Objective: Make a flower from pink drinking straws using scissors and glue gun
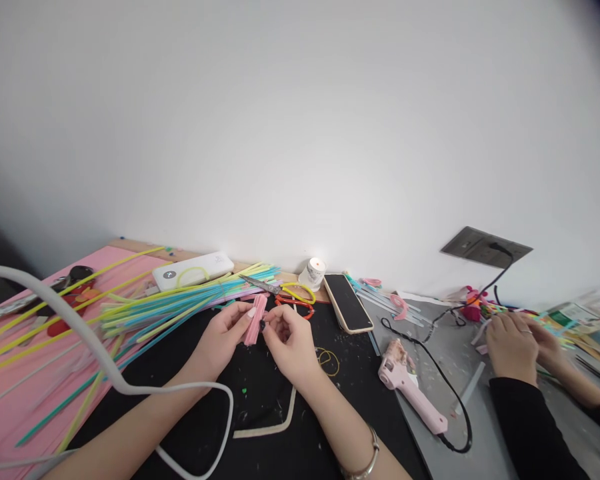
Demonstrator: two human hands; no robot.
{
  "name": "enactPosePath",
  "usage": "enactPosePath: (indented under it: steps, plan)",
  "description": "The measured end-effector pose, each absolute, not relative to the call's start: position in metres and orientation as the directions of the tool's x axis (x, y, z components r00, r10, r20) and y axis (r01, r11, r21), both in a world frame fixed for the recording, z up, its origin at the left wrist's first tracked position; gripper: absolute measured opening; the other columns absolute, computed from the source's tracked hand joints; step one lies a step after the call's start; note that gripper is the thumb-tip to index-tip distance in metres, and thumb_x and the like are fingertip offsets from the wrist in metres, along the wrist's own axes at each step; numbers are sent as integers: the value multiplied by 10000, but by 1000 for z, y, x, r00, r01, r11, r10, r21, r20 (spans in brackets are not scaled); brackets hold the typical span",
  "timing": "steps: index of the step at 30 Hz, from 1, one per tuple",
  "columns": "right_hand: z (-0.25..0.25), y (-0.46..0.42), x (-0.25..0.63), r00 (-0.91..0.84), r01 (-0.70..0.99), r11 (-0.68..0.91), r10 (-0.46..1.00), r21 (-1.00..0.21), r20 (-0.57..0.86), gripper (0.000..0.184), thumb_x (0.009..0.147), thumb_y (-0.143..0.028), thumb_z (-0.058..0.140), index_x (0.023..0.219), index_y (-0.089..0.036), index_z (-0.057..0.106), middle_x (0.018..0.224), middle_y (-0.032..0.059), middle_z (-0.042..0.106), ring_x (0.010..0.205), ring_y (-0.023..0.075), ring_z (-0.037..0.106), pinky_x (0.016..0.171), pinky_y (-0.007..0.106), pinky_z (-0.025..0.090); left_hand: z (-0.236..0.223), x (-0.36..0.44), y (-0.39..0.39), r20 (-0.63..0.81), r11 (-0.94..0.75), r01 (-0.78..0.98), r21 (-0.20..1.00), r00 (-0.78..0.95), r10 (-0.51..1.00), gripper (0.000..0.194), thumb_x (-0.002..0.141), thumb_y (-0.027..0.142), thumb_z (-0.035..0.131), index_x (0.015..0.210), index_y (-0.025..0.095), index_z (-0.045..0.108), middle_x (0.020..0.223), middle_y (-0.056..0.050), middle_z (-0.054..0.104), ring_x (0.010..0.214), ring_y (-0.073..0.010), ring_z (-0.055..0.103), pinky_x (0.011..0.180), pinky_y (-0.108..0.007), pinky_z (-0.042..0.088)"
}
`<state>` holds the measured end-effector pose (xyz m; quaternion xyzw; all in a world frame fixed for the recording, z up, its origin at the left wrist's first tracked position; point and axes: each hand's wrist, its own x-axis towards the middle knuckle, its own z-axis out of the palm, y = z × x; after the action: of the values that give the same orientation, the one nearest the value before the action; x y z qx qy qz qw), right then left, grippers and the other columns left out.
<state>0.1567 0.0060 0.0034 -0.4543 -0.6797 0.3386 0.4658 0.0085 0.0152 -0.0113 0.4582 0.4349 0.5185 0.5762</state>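
My left hand (225, 337) is closed on a short pink bundle (254, 321), which looks like folded pipe cleaners, held upright between thumb and fingers. Close beside it, my right hand (291, 341) pinches a small dark piece (263, 325) against the bundle's right side. What that piece is cannot be made out. Both hands are above a black mat (260, 380). Just behind them lie scissors (275, 288) with yellow and red handles. A pile of yellow, blue and green pipe cleaners (165, 310) spreads to the left of my left hand.
A white cable (115, 373) loops across the left foreground. Behind are a white power bank (195, 270), a small white cup-shaped item (313, 273) and a phone (349, 303). A pink glue gun (413, 390) with a black cord lies right. Another person's hands (515, 343) work farther right.
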Motion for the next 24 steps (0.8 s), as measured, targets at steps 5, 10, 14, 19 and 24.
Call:
enactPosePath:
  steps: [5, 10, 14, 19, 24]
  plan:
    - [5, 14, 166, -102, 15, 295, 951, -955, 292, 116, 825, -277, 592, 898, -206, 536, 659, -52, 492, 562, 105, 461, 556, 226, 379, -5, 10, 12, -118, 195, -323, 926, 243, 963, 372, 744, 440, 706, 982, 165, 631, 801, -13, 666, 660, -144, 613, 631, -260, 485]
    - [1, 24, 170, -261, -125, 120, 954, -985, 150, 226, 782, -388, 677, 817, -180, 596, 622, -41, 519, 518, 86, 422, 484, 208, 317, -4, 13, 10, -139, 263, -283, 923, 392, 909, 296, 747, 424, 714, 846, 158, 629, 656, 25, 619, 566, -107, 577, 555, -221, 460]
    - [-1, 27, 171, -165, -195, 72, 981, -978, 105, 260, 759, -401, 710, 752, -180, 575, 556, -58, 504, 457, 66, 363, 430, 193, 256, 0, 13, 9, -157, 259, -315, 913, 313, 937, 331, 766, 415, 693, 976, 168, 627, 788, -1, 663, 626, -109, 601, 651, -259, 512]
    - [-2, 28, 173, -44, -216, 104, 992, -971, 116, 267, 765, -404, 707, 738, -176, 570, 531, -69, 487, 430, 55, 344, 401, 181, 238, 4, 13, 9, -74, 121, -186, 975, 245, 967, 341, 722, 333, 720, 998, 165, 612, 844, -20, 679, 678, -140, 625, 676, -287, 533]
    - [-2, 26, 171, -13, -148, 127, 991, -981, 131, 278, 759, -413, 706, 728, -172, 570, 536, -65, 490, 430, 59, 369, 394, 178, 270, 0, 13, 9, 37, -21, -80, 997, 207, 978, 313, 708, 272, 692, 993, 162, 623, 978, -70, 708, 875, -221, 668, 810, -369, 539]
